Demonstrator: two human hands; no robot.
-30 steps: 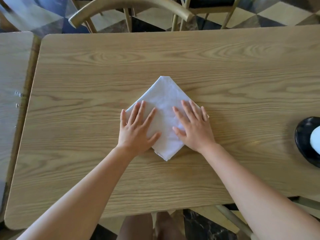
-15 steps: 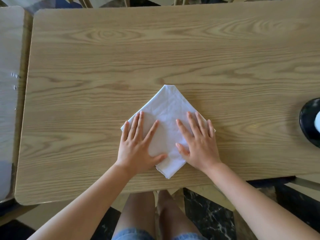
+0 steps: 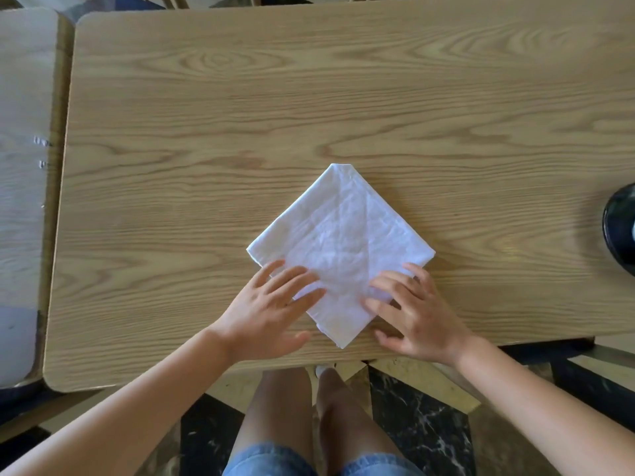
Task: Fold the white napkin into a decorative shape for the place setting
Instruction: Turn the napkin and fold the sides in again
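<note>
The white napkin [image 3: 343, 242] lies flat on the wooden table [image 3: 309, 97], folded into a square turned like a diamond, one corner pointing at me near the front edge. My left hand [image 3: 271, 314] rests at its lower left edge with fingers spread, fingertips on the cloth. On the lower right edge sits my right hand [image 3: 415, 314], also spread, its fingertips touching the cloth. Neither hand grips anything. The napkin's upper half is uncovered and creased.
A black plate [image 3: 620, 231] with something white on it is cut off at the right edge. A second wooden table [image 3: 24, 166] adjoins on the left. The table's front edge runs just below the napkin's near corner; my knees show beneath it.
Both hands have slid back toward me and outward off the middle of the napkin to its lower edges. The view tilted down, showing more of my legs.
</note>
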